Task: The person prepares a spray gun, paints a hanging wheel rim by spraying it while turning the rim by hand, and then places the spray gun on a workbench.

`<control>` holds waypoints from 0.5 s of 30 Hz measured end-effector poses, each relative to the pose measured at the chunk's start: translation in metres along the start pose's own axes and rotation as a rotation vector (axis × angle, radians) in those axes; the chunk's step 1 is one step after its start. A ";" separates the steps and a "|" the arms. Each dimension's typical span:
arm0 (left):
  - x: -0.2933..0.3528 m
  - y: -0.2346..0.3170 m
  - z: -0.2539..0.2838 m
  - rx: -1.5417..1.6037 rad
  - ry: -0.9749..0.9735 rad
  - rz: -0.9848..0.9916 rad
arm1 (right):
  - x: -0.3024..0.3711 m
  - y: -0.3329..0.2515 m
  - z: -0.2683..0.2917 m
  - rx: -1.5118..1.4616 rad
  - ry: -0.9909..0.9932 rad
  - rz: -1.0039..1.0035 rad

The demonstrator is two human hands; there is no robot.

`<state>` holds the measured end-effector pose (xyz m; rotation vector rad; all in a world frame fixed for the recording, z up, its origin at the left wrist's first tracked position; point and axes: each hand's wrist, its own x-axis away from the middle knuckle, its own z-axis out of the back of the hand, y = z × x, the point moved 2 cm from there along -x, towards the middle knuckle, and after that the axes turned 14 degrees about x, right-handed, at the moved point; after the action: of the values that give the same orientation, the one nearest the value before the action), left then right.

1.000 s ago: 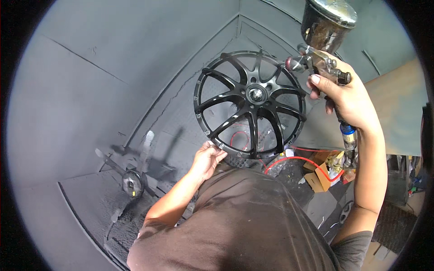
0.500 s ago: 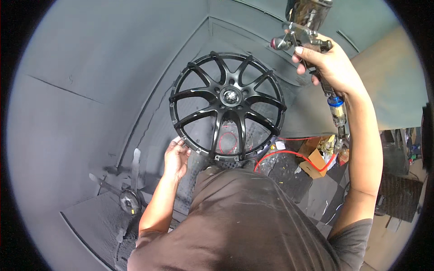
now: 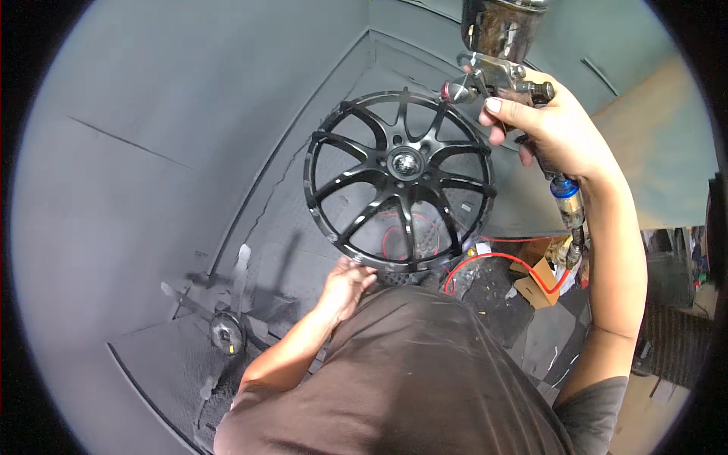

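A glossy black multi-spoke car wheel (image 3: 407,162) faces up in front of me, its support hidden beneath it. At its near left edge, my left hand (image 3: 346,291) has its fingers curled against the rim; some fingertips are hidden under it. My right hand (image 3: 561,125) is wrapped around the handle of a paint spray gun (image 3: 502,76), with a finger or two by the trigger. The gun's dark, paint-stained cup (image 3: 503,30) sits on top. Its red-ringed nozzle points left, over the wheel's far right edge. A blue-banded inline filter (image 3: 566,199) hangs below the handle.
A red air hose (image 3: 497,256) loops from the gun toward the floor. Grey, paint-dusted booth walls (image 3: 152,91) stand at the left and back. An open cardboard box (image 3: 537,287) lies at the right. A dark round-based stand (image 3: 226,334) is at lower left.
My left hand has slid right along the near rim, and the wheel has turned counterclockwise. The spray gun has come left and nearer the rim. The whole view has shifted slightly.
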<state>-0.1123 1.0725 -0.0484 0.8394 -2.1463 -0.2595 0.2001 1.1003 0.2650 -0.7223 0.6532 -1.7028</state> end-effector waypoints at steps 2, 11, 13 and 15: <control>0.003 -0.006 0.004 -0.111 -0.154 0.241 | -0.002 -0.007 -0.008 0.015 -0.044 0.049; -0.009 -0.016 0.023 0.170 -0.075 0.006 | 0.005 -0.028 -0.033 0.144 -0.016 0.089; -0.008 -0.017 0.020 0.180 -0.059 0.009 | 0.009 -0.028 -0.034 0.089 -0.088 0.082; -0.007 -0.015 0.016 0.190 -0.046 0.013 | 0.015 -0.033 -0.036 0.041 -0.145 0.072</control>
<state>-0.1130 1.0641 -0.0700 0.9336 -2.2441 -0.0693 0.1490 1.0952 0.2674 -0.7768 0.5356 -1.5777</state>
